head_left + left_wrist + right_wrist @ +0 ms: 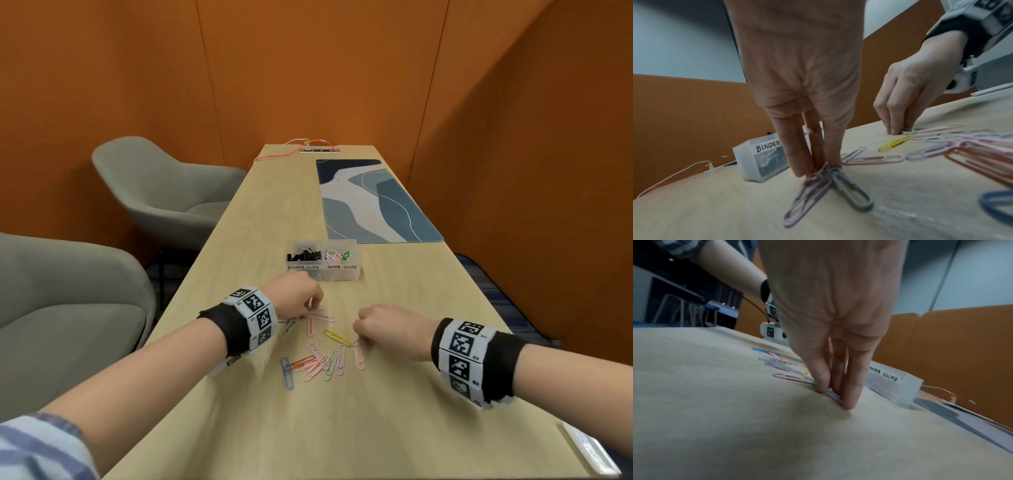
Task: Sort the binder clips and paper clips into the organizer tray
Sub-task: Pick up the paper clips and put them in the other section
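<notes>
Loose coloured paper clips (318, 356) scattered on the wooden table (394, 394), near side of the clear organizer tray (323, 260); black binder clips (303, 256) already in its left compartment, labelled BINDER CLIPS, a few paper clips in the right one, labelled PAPER CLIPS. Left hand (296, 294) fingertips (835, 160) pressed together, pinching a small bunch of clips including a grey-blue clip (853, 191). Right hand (383, 329) fingertips (852, 395) pinching the end of a pale clip (908, 131) flat on the table. Blue patterned mat (373, 202) beyond the tray.
</notes>
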### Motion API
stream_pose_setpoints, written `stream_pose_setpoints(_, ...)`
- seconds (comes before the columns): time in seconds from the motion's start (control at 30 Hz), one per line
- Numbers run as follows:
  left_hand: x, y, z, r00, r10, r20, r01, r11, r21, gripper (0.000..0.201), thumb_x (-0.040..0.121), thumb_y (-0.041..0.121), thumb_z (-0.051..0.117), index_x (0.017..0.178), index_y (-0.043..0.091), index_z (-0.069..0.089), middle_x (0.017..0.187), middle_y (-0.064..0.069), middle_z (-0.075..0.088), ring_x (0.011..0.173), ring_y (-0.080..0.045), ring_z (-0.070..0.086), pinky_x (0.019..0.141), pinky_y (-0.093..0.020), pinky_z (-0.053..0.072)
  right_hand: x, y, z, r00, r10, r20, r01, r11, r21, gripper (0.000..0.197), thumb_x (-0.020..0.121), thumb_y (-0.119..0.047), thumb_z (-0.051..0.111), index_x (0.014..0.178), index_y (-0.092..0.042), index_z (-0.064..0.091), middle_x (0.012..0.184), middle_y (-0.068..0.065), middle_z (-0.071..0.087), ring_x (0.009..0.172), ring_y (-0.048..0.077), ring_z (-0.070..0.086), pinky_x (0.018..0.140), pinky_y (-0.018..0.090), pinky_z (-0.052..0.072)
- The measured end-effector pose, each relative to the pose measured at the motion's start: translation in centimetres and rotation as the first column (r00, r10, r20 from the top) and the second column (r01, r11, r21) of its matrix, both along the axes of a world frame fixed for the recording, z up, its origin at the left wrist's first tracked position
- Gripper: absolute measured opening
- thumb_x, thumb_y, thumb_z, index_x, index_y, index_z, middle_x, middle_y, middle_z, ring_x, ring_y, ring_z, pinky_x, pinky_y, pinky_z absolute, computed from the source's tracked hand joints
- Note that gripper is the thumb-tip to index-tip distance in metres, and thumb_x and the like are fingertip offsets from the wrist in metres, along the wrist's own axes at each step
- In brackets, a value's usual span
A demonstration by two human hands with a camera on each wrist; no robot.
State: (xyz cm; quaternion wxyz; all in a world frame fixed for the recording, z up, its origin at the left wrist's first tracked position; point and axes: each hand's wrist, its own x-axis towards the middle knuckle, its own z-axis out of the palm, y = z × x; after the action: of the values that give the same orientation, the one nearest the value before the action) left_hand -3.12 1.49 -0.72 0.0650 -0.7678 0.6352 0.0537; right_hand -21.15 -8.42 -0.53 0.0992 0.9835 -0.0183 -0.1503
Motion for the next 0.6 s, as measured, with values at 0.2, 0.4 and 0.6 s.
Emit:
stream_pose_setpoints(0.2,0.1,0.1,-0.8,1.0,0.009,0.009,-0.009,1.0,-0.025,0.02,0.086,0.009,0.051,0.101,0.013,0.064,0.107,-0.009,0.066,0.102,-0.026,0.059,0.078,-0.029,0.041,0.9,0.9,-0.7,1.0,0.005,-0.015,-0.006,0.997,-0.078,0.022,0.093,-0.001,0.039,0.11,0.0,0.052,0.114,0.02,0.056,0.103,0.037,0.057,0.076,0.04,0.043)
stream_pose_setpoints(0.4,0.8,0.3,-1.1,0.986,0.089,-0.143,-0.094,0.995,-0.028,0.021,0.086,0.012,0.053,0.105,0.009,0.062,0.109,-0.01,0.067,0.102,-0.027,0.061,0.082,-0.028,0.045,1.9,-0.7,0.6,0.956,-0.272,0.108,0.222,0.915,0.338,0.015,0.088,-0.01,0.043,0.075,-0.018,0.044,0.083,0.002,0.057,0.082,0.023,0.048,0.07,0.028,0.036)
stream_pose_setpoints(0.6,2.0,1.5,-0.4,0.932,0.176,-0.317,-0.219,0.97,-0.103,0.017,0.088,0.013,0.058,0.102,0.006,0.061,0.095,-0.009,0.064,0.083,-0.022,0.056,0.071,-0.022,0.039,4.0,1.9,-0.3,0.94,-0.254,0.226,0.152,0.909,0.389,0.01,0.085,-0.007,0.044,0.082,-0.015,0.049,0.095,0.013,0.062,0.082,0.025,0.051,0.072,0.032,0.041)
